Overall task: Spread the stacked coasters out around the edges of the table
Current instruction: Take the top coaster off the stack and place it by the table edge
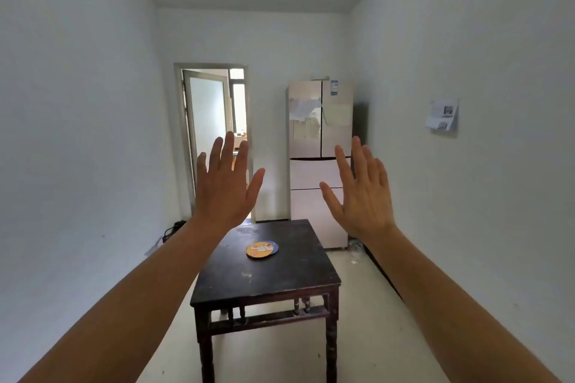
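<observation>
A small stack of round coasters [261,250] lies near the middle of a dark wooden square table [280,280]. The top coaster is orange with a pale figure, and a blue one peeks out beneath it on the right. My left hand [224,183] and my right hand [362,193] are both raised in the air in front of me, backs toward the camera, fingers spread and empty. They hover well above and short of the table, one on either side of the stack.
A tall pale fridge [320,146] stands behind the table at the right. An open doorway [214,134] is at the back left. White walls run close along both sides, with pale floor around the table legs. Dark clutter [174,228] sits by the left wall.
</observation>
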### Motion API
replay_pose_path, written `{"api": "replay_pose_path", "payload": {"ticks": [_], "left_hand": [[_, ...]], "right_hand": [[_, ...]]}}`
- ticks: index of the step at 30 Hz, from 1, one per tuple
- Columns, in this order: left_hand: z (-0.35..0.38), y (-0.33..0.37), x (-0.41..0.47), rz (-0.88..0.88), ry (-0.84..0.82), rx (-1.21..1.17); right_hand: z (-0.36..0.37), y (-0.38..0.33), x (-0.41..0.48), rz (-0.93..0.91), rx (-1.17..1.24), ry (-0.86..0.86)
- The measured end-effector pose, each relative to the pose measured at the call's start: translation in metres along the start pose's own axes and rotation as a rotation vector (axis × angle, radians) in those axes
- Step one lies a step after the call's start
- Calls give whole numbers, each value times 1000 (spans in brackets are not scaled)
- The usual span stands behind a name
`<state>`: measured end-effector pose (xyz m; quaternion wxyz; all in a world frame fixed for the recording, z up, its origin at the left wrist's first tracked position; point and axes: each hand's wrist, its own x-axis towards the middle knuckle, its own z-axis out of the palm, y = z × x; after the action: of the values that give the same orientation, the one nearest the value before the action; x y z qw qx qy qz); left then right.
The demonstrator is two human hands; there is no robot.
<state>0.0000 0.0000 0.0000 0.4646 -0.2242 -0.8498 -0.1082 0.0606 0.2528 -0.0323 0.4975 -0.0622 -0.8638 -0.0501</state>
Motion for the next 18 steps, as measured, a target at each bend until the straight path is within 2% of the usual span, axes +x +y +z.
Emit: {"api": "replay_pose_path", "payload": {"ticks": [5,12,18], "left_hand": [[62,-8,-4,-50,-80,21],[186,-51,-3,-129,-196,-4],[307,-112,-7,-170,-424,-67]], "right_hand": [[58,6,-10,57,16,-78],[182,-10,-7,20,76,-228],[312,-37,-2,56,76,-485]]}}
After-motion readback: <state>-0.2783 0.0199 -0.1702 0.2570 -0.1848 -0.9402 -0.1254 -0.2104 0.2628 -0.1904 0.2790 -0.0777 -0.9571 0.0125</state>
